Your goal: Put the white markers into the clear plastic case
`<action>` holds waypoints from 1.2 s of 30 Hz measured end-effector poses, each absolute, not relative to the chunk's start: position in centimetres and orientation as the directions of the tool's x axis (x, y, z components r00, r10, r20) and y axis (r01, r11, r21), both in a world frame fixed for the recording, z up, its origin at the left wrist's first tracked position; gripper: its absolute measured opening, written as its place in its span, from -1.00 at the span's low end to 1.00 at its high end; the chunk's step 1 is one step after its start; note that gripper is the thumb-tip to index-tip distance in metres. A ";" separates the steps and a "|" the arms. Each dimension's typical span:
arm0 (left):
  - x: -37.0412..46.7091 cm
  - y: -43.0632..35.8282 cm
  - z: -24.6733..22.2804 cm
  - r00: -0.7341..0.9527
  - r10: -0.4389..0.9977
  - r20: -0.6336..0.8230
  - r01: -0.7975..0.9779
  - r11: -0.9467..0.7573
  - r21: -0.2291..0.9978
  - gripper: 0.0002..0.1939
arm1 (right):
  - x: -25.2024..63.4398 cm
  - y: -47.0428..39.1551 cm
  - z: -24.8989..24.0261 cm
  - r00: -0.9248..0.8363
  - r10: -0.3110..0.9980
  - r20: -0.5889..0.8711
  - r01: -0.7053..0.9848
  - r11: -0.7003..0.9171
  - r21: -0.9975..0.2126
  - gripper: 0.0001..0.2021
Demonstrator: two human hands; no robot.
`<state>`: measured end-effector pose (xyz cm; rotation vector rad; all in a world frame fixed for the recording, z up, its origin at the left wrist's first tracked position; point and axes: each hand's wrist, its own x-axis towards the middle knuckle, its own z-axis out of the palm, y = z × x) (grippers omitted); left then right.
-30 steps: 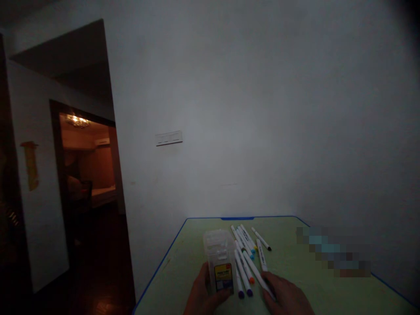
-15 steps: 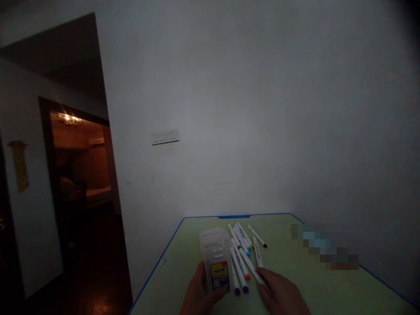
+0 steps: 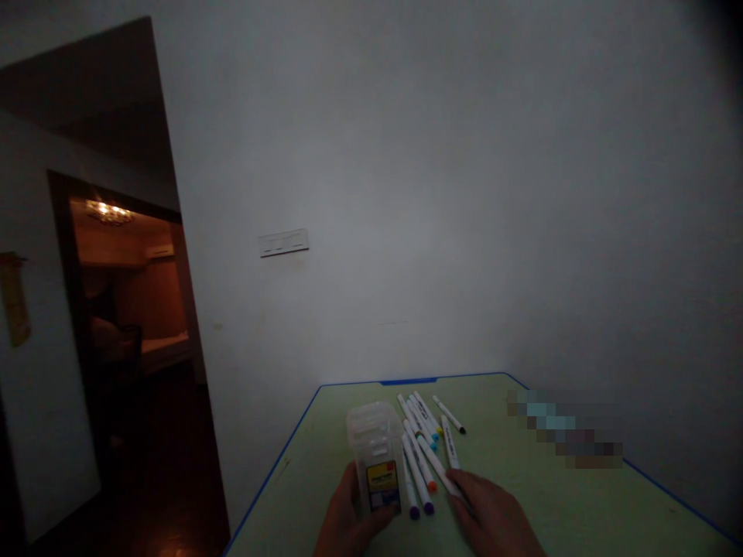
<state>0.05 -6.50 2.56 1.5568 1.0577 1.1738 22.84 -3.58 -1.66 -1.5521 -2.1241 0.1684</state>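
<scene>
A clear plastic marker case (image 3: 374, 445) with a yellow label stands upright on the green table (image 3: 522, 495). My left hand (image 3: 348, 522) grips its lower part from the left. Several white markers (image 3: 421, 445) with coloured caps lie loose just right of the case. My right hand (image 3: 493, 518) rests on the table with its fingertips on the near end of one marker (image 3: 441, 472). A separate marker with a black cap (image 3: 449, 415) lies farther back.
The table has a blue edge (image 3: 272, 472) and stands against a white wall. A blurred patch (image 3: 563, 429) sits at the right of the table. An open doorway (image 3: 121, 309) to a lit room is at the left, with dark floor below.
The view has shifted slightly, so everything sits a little more to the left and higher. Both hands stay on the case and by the markers as before.
</scene>
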 end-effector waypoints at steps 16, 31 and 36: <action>0.2 -6.6 2.9 0.174 0.963 0.205 0.112 -0.226 0.968 -0.40 | 22.7 -3.8 -1.3 -0.215 0.926 0.311 0.870 0.326 -0.369 -0.59; 0.3 -6.6 2.8 0.184 0.964 0.192 0.120 -0.216 0.969 -0.40 | 22.6 -3.8 -1.4 -0.203 0.913 0.355 0.848 0.345 -0.403 -0.62; 0.2 -6.7 2.9 0.164 0.969 0.184 0.156 -0.210 0.965 -0.40 | 22.4 -4.1 -1.3 -0.193 0.919 0.345 0.843 0.335 -0.421 -0.63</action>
